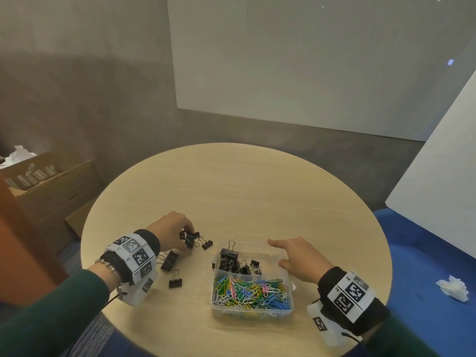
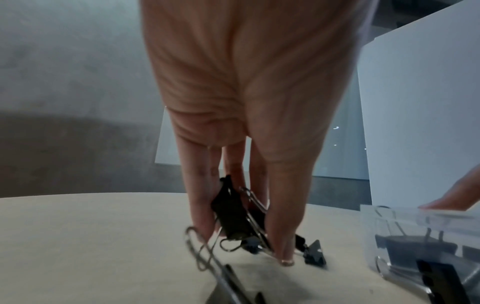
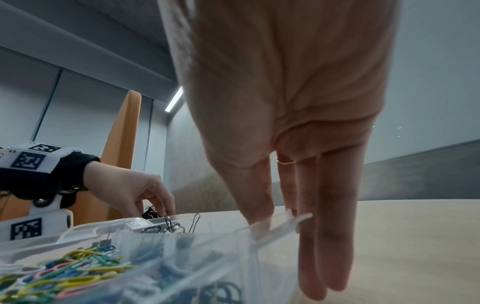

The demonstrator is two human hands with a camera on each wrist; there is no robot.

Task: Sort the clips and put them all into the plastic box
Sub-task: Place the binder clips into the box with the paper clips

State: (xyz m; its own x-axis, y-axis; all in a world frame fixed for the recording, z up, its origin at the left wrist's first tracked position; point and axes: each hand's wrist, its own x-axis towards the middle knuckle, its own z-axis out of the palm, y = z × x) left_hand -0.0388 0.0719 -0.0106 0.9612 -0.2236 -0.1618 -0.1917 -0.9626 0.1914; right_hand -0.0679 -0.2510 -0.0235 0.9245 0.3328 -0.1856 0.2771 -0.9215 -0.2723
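On the round table stands a clear plastic box [image 1: 214,304] [image 2: 431,215] [image 3: 281,225]. Its near compartment holds several coloured paper clips [image 1: 251,292] [image 3: 78,267], and its far one holds black binder clips [image 1: 231,257]. My left hand [image 1: 189,234] [image 2: 244,236] [image 3: 155,205] pinches a black binder clip [image 1: 189,240] [image 2: 231,216] just above the tabletop, left of the box. Three more binder clips [image 1: 169,261] lie loose around it. My right hand [image 1: 277,253] [image 3: 288,253] holds the box's right wall, with the thumb on the rim and the fingers down the outside.
The table's edge [image 1: 85,253] runs just behind my left wrist. A cardboard box [image 1: 51,181] sits on the floor to the left. At the right are a white board [image 1: 438,176] and a blue seat with a crumpled tissue [image 1: 453,288].
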